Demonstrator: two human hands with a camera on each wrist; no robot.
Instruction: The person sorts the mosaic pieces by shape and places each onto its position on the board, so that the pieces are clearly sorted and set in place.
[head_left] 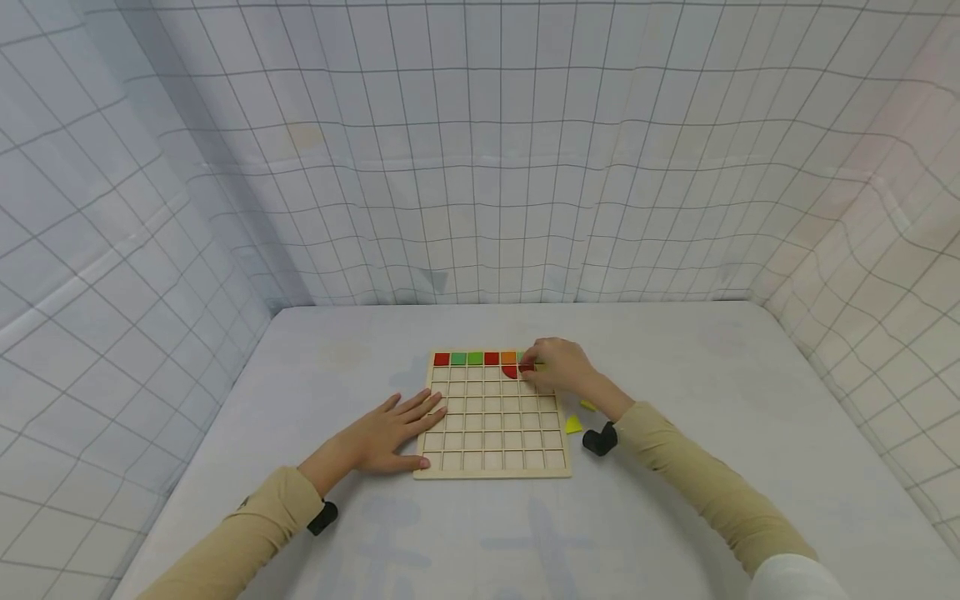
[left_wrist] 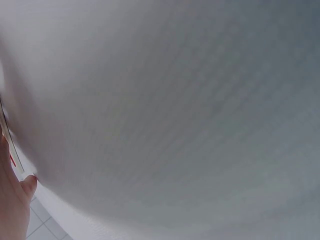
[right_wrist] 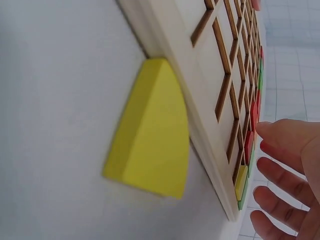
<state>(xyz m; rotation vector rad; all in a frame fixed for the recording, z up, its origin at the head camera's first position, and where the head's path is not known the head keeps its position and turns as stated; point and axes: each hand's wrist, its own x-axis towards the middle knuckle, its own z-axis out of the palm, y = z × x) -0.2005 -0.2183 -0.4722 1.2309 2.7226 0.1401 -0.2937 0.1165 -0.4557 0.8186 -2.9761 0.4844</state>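
Observation:
A wooden grid board (head_left: 492, 460) lies flat on the table, and coloured tiles fill its far row. Spread flat, my left hand (head_left: 386, 437) rests with its fingertips on the board's left edge. At the far right of the grid, my right hand (head_left: 562, 367) pinches a dark red piece (head_left: 527, 367) between thumb and fingers, low over the second row. Left of that piece sits a red quarter-round tile (head_left: 510, 372). In the right wrist view, a yellow piece (right_wrist: 157, 130) with one curved side lies against the board's outer edge. The right hand hides the far right corner.
Two yellow pieces lie on the white table (head_left: 360, 350) right of the board, one nearer (head_left: 573, 425) and a second yellow piece (head_left: 588, 406) by the right wrist. Grid-patterned curtains (head_left: 480, 167) stand behind and at both sides.

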